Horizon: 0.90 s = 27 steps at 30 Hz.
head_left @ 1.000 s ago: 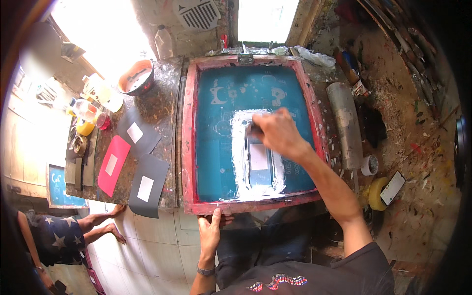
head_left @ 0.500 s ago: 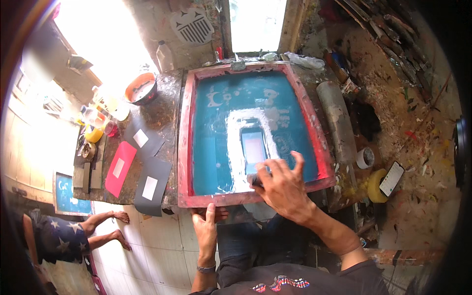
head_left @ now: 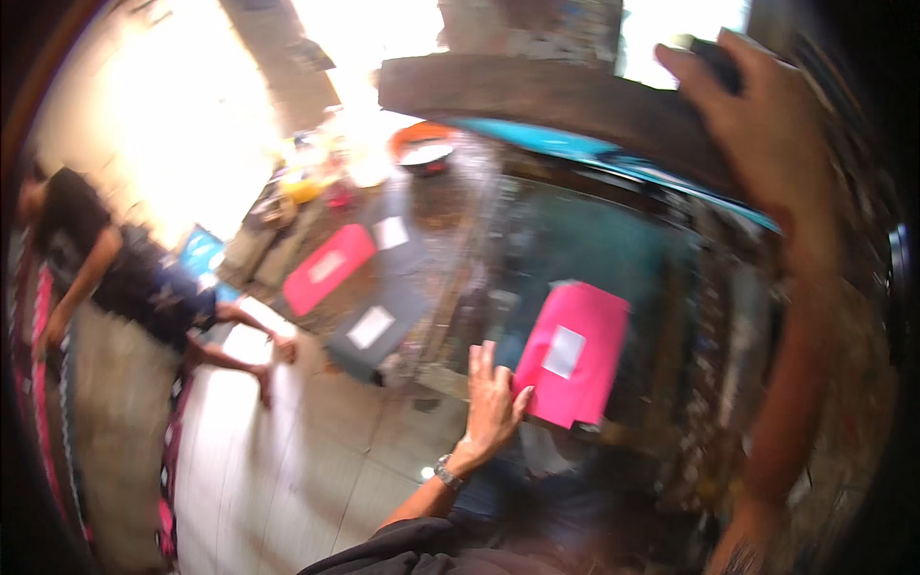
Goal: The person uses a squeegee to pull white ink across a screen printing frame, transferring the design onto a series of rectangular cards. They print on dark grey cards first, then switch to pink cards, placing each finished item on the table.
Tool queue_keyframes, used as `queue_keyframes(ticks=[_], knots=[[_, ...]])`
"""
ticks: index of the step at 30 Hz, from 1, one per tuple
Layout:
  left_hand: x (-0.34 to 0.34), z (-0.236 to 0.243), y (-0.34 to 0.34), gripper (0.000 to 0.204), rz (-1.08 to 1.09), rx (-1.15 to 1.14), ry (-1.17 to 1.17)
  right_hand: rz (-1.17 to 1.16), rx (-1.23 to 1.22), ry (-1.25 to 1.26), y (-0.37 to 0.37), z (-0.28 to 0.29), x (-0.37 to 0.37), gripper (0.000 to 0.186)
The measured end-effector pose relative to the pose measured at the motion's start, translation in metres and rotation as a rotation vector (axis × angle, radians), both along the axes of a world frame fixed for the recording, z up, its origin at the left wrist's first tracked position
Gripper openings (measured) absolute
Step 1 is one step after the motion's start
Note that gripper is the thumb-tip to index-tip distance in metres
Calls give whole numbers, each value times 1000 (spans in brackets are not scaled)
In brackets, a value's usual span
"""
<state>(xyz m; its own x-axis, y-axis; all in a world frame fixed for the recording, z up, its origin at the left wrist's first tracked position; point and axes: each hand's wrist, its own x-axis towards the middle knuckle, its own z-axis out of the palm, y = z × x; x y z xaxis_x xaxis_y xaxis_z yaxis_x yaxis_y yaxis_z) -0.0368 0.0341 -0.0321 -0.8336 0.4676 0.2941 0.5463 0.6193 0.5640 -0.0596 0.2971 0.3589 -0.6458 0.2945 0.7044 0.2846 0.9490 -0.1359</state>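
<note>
The pink sheet (head_left: 602, 359) with its white rectangle (head_left: 563, 352) lies on the tabletop (head_left: 585, 230) beneath the lifted frame (head_left: 537, 91). My left hand (head_left: 491, 412) is at its left edge, fingers outstretched, thumb touching it. My right hand (head_left: 771, 120), up by the frame, is closed around a dark block (head_left: 719, 65). Leftward sit a second pink sheet (head_left: 352, 247), two grey sheets (head_left: 399, 328) and an orange bowl (head_left: 410, 137)

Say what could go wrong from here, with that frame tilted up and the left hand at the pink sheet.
The frame is tilted up, so it might drop toward the pink sheet and the left hand.
With the left hand right at its edge, the sheet could get nudged sideways.
The right hand has a dark tool up by the frame; it might slip and fall.
</note>
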Motion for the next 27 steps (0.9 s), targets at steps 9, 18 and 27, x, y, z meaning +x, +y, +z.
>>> queue_keyframes(ticks=[9, 18, 27], knots=[[-219, 16, -190, 22, 536, 712, 142, 74, 84, 4, 111, 10, -32, 62], [-377, 54, -369, 36, 998, 192, 392, 72, 33, 15, 90, 10, -17, 52], [2, 143, -23, 66, -286, 1091, -569, 104, 189, -217, -75, -136, 88, 42]])
